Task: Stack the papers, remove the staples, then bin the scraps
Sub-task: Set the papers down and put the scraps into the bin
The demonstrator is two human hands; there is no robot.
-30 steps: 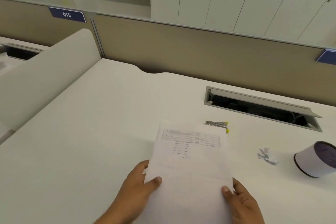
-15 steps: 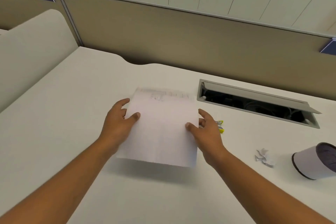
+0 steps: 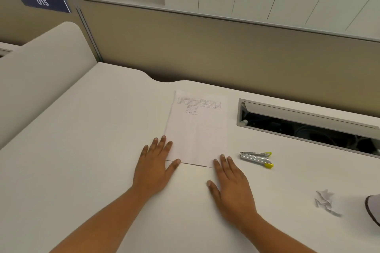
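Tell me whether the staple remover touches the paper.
Apart. The head view shows a plain strip of bare desk between the staple remover and the right edge of the paper; the right hand touches neither the remover.

1. Papers (image 3: 197,129): thin white paper, matt, flat, faint print at the top.
2. Desk (image 3: 92,139): smooth off-white top, matt.
3. Staple remover (image 3: 256,158): shiny bare metal, yellow plastic tips.
4. Scrap (image 3: 326,201): crumpled white paper, creased.
5. Partition (image 3: 205,51): beige panel, dull finish.
6. Cable tray (image 3: 308,115): grey lid and frame, smooth; metal or plastic, can't tell.
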